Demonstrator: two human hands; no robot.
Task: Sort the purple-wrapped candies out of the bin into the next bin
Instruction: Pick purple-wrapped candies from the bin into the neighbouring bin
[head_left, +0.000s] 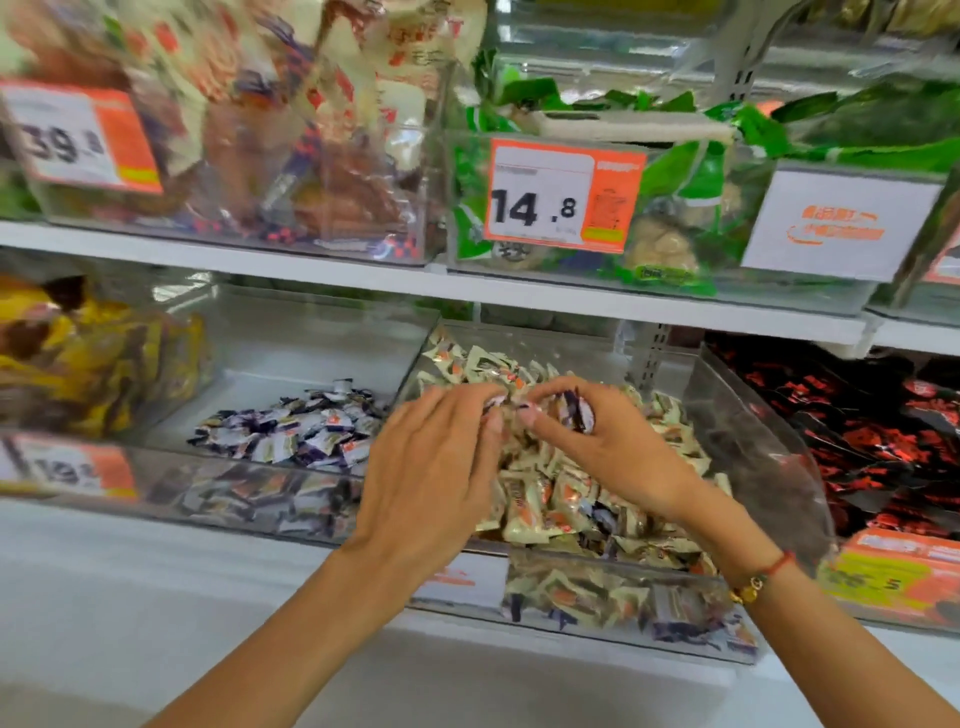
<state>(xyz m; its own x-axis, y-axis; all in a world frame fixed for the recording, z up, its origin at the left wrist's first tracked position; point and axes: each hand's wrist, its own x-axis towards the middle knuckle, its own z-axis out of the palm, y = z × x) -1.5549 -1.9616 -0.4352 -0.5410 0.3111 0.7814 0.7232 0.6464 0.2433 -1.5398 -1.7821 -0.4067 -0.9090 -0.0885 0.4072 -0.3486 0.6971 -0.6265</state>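
Both hands are hovering over the clear bin of mixed candies on the lower shelf. The right hand is curling its fingers around a few purple-wrapped candies, pinching them against the palm. The left hand is reaching in beside it, its fingers lying close together and bent slightly down onto the pile; whether they are gripping anything cannot be told. The fingertips of the two hands are nearly meeting. More purple wrappers are lying scattered among the cream-wrapped candies in this bin. The next bin to the left is holding a loose heap of purple-wrapped sorted candies.
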